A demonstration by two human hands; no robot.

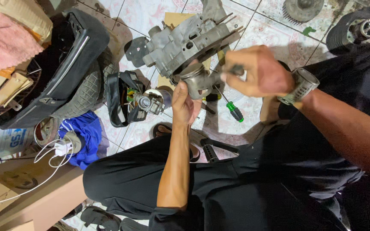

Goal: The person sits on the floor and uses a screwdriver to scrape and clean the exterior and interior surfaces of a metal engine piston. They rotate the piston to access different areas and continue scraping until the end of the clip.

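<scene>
While both hands meet above the tiled floor, the relation reads as follows.
Left hand [184,105]: fingers wrapped from below around the grey metal cylindrical piston [195,78].
Right hand [260,70]: closed on a thin dark tool [235,69], just beside the piston, pointing at it.
Piston axis: roughly crosswise to the left forearm.
Beyond the grip: grey cast-metal engine casing [189,42], touching or just behind the piston; cannot tell which.

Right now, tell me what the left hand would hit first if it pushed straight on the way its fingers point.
The left hand points up the picture, cupping the grey metal cylinder. Straight on, it would likely meet the grey engine casing just beyond, though depth is unclear.
</scene>
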